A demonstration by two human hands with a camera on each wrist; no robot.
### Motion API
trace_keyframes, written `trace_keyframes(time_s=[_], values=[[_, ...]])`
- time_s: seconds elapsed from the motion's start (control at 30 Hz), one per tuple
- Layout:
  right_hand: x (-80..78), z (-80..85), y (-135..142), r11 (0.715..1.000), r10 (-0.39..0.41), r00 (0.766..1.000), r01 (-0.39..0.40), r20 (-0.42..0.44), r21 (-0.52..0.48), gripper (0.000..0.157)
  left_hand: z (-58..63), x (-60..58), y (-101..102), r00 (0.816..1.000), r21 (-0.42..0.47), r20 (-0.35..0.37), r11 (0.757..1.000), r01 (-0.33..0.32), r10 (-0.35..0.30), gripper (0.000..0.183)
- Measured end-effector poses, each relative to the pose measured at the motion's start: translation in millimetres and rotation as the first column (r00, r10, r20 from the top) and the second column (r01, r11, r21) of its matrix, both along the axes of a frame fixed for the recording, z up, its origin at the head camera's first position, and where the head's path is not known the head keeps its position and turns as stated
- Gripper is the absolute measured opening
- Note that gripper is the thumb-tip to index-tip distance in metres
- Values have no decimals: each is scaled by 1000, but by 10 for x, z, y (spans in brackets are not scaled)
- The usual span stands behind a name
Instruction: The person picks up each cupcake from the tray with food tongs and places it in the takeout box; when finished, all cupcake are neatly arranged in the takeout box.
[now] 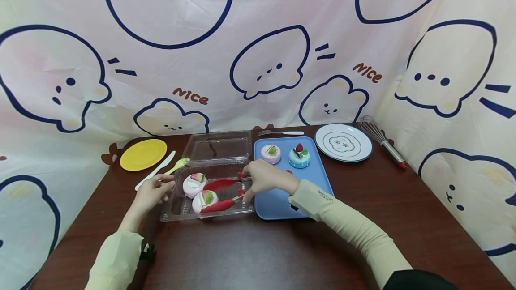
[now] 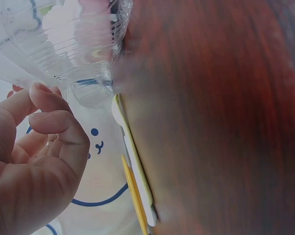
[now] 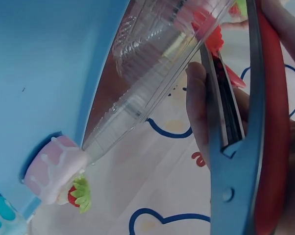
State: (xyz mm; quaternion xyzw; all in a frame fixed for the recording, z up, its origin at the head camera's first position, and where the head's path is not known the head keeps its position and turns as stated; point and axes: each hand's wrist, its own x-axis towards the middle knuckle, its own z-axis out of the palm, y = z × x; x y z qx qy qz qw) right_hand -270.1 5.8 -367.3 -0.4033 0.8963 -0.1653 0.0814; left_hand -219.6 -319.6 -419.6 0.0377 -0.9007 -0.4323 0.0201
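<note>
My left hand point(image 1: 154, 189) holds the left rim of a clear plastic container point(image 1: 238, 213) between curled fingers and thumb. In it sit two pink toy cakes, a rear one point(image 1: 192, 188) and a front one point(image 1: 204, 205), topped with fruit pieces. My right hand point(image 1: 268, 177) grips a pair of tongs point(image 3: 235, 186) with red handles and red tips. The tong tips point(image 1: 221, 184) are spread inside the container, on either side of the front cake's right part. Whether both tips touch it is unclear.
Right of the container, a blue tray point(image 1: 266, 211) carries a pink cake point(image 1: 271, 154) and a blue cake point(image 1: 299, 158). Around lie a yellow plate point(image 1: 144, 155), a white knife point(image 1: 157, 169), a yellow-green utensil point(image 1: 178, 165), a fork point(image 1: 282, 133), a white plate point(image 1: 363, 151) and a whisk point(image 1: 383, 140).
</note>
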Motion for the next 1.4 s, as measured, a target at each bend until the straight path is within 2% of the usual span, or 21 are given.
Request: trace_keyframes(time_s=[0.2, 0.5, 0.87, 1.0, 1.23, 1.4], values=[[-34, 25, 42, 1000, -8, 999, 8, 34, 4, 64, -8, -15, 0, 1000, 5, 4, 1000, -7, 7, 38], [-10, 18, 50, 1000, -9, 1000, 9, 2, 27, 63, -12, -2, 2, 1000, -1, 8, 1000, -5, 5, 39], [-6, -7, 82, 1000, -17, 1000, 17, -9, 7, 67, -17, -2, -7, 1000, -8, 4, 1000, -11, 11, 37], [13, 35, 131, 1000, -29, 1000, 29, 3, -12, 69, -20, 5, -14, 1000, -12, 7, 1000, -11, 11, 38], [59, 163, 333, 987, -134, 991, 131, -29, -95, 67, -16, 10, -2, 1000, 2, 11, 1000, -10, 10, 38], [26, 261, 630, 947, -265, 963, 248, -56, -206, 68, -21, -4, -4, 1000, 17, 17, 1000, -10, 10, 38]])
